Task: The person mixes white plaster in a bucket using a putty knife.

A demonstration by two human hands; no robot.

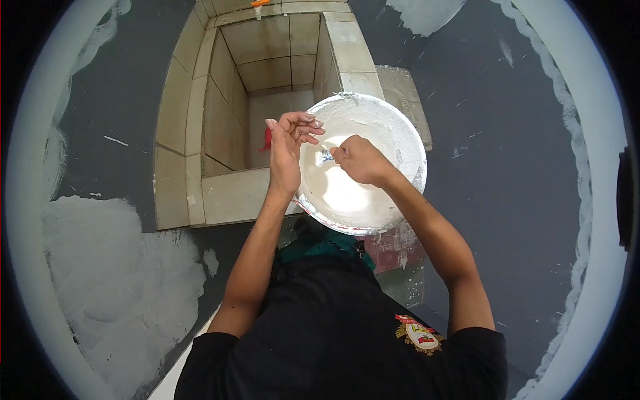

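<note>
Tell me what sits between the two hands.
Head view: a small blue-and-white object, pinched by the right hand, lies between it and the open left hand, above the round white bucket of white paste.

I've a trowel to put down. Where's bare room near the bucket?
Free: the tile ledge left of the bucket, and the recess beyond that ledge. Crowded: over the bucket, where left hand and right hand meet.

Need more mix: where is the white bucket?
Head view, centre: the white bucket sits beneath the left hand and right hand, just right of the tiled basin.
</note>
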